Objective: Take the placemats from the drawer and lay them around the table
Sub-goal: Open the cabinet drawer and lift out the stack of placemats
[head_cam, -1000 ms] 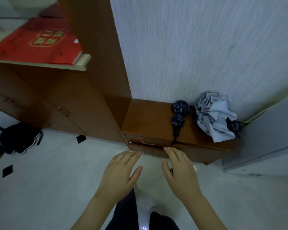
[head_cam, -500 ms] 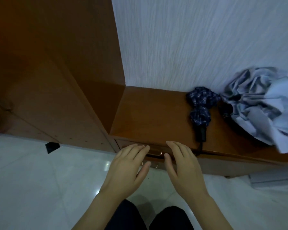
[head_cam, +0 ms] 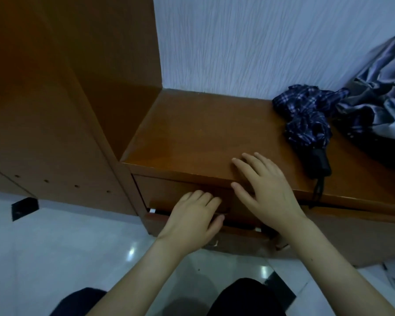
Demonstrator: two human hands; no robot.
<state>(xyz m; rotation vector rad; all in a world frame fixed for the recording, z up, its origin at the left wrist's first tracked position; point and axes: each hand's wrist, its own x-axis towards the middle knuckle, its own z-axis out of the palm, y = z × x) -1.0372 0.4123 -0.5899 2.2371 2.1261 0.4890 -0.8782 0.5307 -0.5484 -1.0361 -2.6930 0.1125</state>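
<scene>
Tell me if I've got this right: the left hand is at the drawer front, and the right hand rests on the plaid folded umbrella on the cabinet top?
Not quite. In the head view the right hand rests on the cabinet top, clear of the plaid umbrella. The left hand is at the drawer front.

Cabinet top (head_cam: pixel 205 133) bearing umbrella (head_cam: pixel 306 119)

Both hands reach forward, left hand (head_cam: pixel 192 215) fingers curled, right hand (head_cam: pixel 266 190) spread flat.
</scene>
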